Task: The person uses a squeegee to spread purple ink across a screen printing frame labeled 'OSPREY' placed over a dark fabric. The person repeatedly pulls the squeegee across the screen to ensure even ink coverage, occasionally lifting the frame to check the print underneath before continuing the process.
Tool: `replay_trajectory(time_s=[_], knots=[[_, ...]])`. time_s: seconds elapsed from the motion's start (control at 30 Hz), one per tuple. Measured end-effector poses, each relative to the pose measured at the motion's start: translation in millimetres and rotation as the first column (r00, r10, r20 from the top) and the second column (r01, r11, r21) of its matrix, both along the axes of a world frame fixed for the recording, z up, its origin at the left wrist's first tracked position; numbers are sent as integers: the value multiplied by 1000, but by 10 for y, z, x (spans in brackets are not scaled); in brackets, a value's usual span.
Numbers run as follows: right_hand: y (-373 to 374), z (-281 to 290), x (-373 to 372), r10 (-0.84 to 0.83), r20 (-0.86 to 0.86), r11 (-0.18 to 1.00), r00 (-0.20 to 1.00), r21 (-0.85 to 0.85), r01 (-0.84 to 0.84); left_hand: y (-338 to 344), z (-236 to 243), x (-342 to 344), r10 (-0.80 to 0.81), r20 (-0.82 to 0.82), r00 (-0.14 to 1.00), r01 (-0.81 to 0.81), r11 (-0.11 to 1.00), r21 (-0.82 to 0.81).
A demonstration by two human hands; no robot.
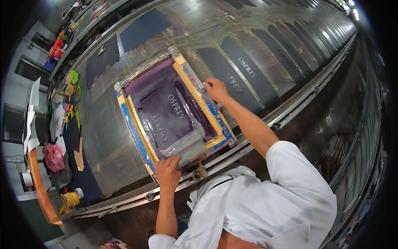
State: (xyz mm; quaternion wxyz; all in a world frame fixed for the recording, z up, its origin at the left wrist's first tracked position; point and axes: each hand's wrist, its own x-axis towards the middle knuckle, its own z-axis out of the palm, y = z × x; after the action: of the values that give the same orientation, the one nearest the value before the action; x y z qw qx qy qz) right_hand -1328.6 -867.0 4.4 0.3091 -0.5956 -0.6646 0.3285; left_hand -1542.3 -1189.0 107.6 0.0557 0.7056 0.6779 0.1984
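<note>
A screen printing frame [215,115] lies tilted on the long table in front of me, its rim taped in yellow and blue. Its purple mesh [134,87] carries pale lettering and dark, wet-looking ink. Along its near end rests a greyish translucent strip [185,146], perhaps a squeegee; I cannot make it out fully. My left hand [168,172] has its fingers bent over the frame's near edge, beside that strip. On the right side, toward the far corner, my right hand [216,90] is closed at the frame's edge, its fingertips partly hidden.
Dark cut panels [244,68], some with pale lettering, lie in a row to the right along the table. More dark pieces [145,28] lie beyond the frame. A metal rail [248,145] runs along the near edge. Tape rolls [70,200] and a pink plastic bag [54,157] are at left.
</note>
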Motion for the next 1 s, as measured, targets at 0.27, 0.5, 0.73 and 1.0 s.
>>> replay_trajectory(time_s=[0.27,0.5,0.73,1.0], knots=[[226,570,70,282,292,948,914,-235,-217,1350,-246,-834,0,-91,996,7,996,83],[577,1253,-692,660,107,725,744,168,-668,2432,65,-1316,4,152,988,-2,1000,-13],[863,1010,-1515,729,502,591,466,-118,-798,2759,-21,-1493,35,24,999,-34,998,-60],[-448,888,-822,709,537,549,457,-14,-836,1509,-164,-874,-62,131,989,58,998,34]])
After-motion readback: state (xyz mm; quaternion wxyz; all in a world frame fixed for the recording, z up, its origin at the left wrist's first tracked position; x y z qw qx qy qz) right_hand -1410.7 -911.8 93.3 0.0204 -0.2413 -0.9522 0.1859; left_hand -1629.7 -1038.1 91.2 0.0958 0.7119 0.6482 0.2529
